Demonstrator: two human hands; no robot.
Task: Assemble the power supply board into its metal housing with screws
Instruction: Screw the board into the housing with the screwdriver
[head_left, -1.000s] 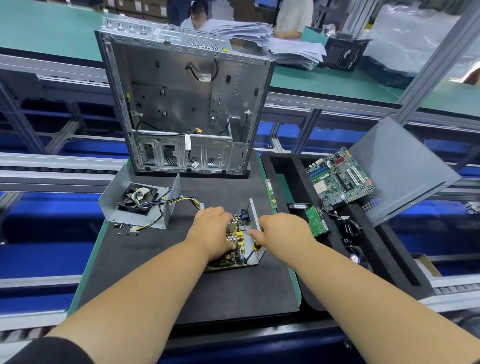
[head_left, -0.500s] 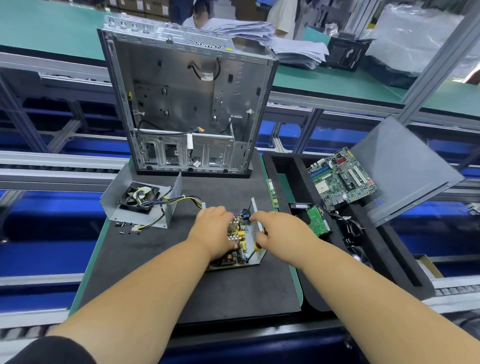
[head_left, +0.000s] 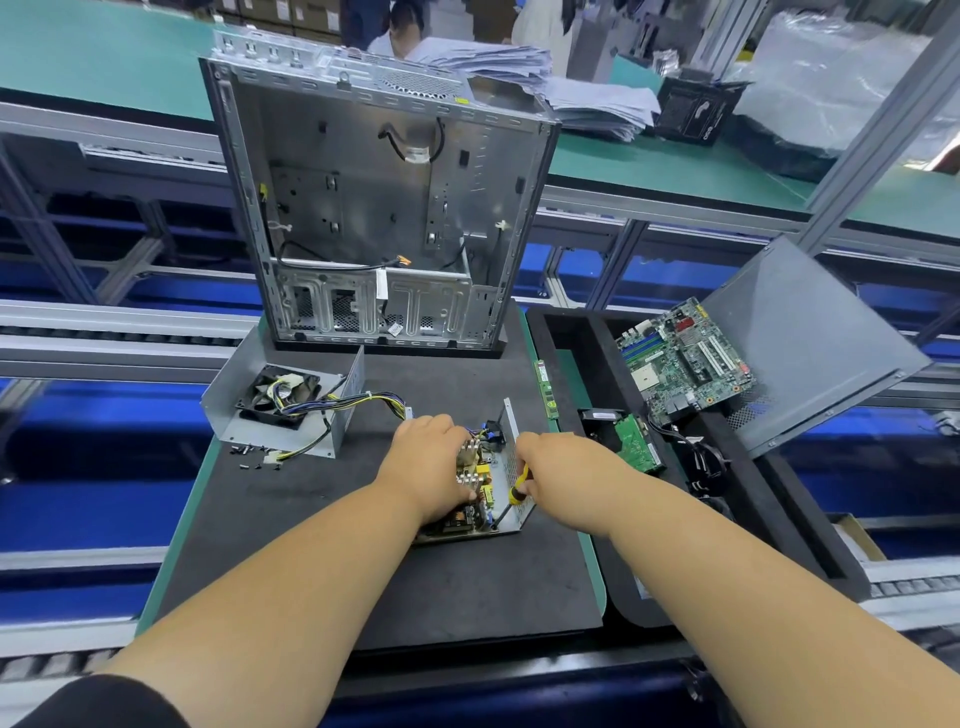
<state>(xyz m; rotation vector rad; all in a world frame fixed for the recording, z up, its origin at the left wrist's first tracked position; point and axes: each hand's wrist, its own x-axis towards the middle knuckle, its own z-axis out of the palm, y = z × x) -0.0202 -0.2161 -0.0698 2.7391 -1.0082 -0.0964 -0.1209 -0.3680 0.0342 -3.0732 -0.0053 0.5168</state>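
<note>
The power supply board lies in its metal housing, near the middle of the black mat. The left hand rests on top of the board with its fingers curled over the parts and presses it down. The right hand, at 3 o'clock from the board, grips a screwdriver with a yellow and black handle; the dark shaft points down to the near right corner of the housing, at about 5 o'clock from the board. If the tip touches a screw cannot be told.

At 10 o'clock from the board stands the second housing part with a black fan and a bundle of wires. Small black screws lie on the mat just before it. At 12 o'clock the open computer case stands upright. At 2 o'clock a green motherboard lies in the black foam tray, and a grey panel leans beside it.
</note>
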